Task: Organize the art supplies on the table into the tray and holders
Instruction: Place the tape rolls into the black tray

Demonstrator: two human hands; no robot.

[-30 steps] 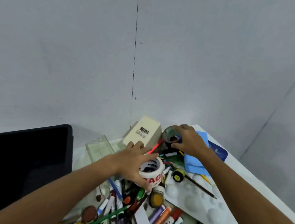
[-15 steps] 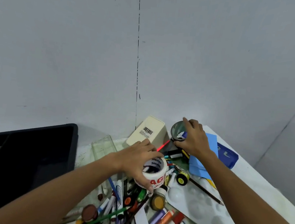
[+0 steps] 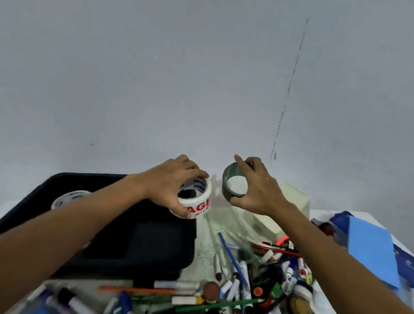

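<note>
My left hand (image 3: 171, 181) grips a white roll of tape with red lettering (image 3: 196, 201), held in the air over the right edge of the black tray (image 3: 143, 246). My right hand (image 3: 256, 186) grips a dark grey roll of tape (image 3: 231, 186), lifted just right of the white one. Another white tape roll (image 3: 69, 197) lies in the tray at its far left, partly hidden by my left forearm. A heap of markers, pens and brushes (image 3: 239, 292) covers the table in front of the tray.
A cream box (image 3: 286, 211) stands behind my right hand by the wall. Blue paper (image 3: 370, 248) lies on a dark blue case (image 3: 411, 270) at the right. A clear holder (image 3: 222, 223) is next to the tray. Small paint jars (image 3: 298, 305) sit among the pens.
Both hands have lifted their tape rolls off the pile and carried them left toward the tray. The camera has turned left, bringing the tray to the centre.
</note>
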